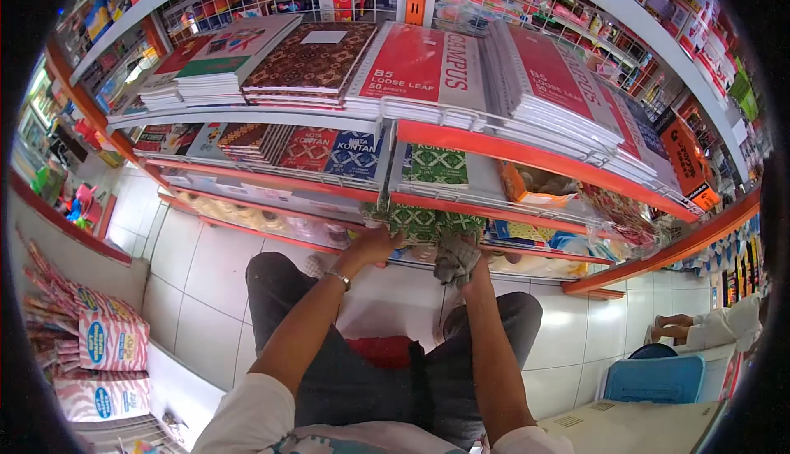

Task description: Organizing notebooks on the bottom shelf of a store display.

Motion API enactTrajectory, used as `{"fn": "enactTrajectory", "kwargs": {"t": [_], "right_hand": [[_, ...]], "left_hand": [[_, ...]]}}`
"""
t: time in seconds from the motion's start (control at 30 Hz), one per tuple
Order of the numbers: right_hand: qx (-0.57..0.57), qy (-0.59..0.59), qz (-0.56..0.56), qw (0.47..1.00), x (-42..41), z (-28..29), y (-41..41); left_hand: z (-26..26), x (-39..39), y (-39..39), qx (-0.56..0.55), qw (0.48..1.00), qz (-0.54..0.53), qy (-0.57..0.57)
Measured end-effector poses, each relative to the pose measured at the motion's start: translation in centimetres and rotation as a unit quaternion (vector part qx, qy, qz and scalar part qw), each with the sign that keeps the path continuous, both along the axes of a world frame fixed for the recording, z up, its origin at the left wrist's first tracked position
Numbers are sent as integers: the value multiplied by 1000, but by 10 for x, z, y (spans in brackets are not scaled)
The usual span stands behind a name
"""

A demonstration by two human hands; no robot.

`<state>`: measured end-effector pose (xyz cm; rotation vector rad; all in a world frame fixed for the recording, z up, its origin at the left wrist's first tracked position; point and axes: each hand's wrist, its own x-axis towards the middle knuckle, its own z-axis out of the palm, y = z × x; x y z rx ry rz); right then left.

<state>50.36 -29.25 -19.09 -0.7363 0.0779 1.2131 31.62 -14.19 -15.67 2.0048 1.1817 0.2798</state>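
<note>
Low on the shelf rack, my left hand [375, 247] reaches to the near side of a green receipt book [412, 224]; its fingertips are partly hidden. My right hand [474, 263] grips a crumpled grey cloth [457, 260] beside another green receipt book [460, 222]. Both books lie on a lower shelf, under the red shelf edge. One level higher rest a green receipt book [439, 166], a blue one [353, 154] and a red one [307, 149]. Stacks of red and white loose-leaf paper [404, 65] and brown patterned books [311, 56] fill the shelf above.
An orange open box [537, 185] and plastic-wrapped goods [617, 216] sit right of the books. Rolls stand on the bottom shelf [247, 210]. Gift wrapping paper [114, 340] is at the left. A blue chair [654, 379] stands at the right, near another person's legs [673, 326].
</note>
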Motion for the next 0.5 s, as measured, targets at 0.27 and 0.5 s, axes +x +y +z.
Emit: {"fn": "enactTrajectory", "kwargs": {"t": [0.27, 0.5], "right_hand": [[275, 114, 159, 941, 7, 14, -10], [-51, -160, -8, 986, 13, 65, -50]], "left_hand": [[54, -54, -34, -208, 940, -253, -97], [24, -46, -37, -386, 898, -117, -177]]}}
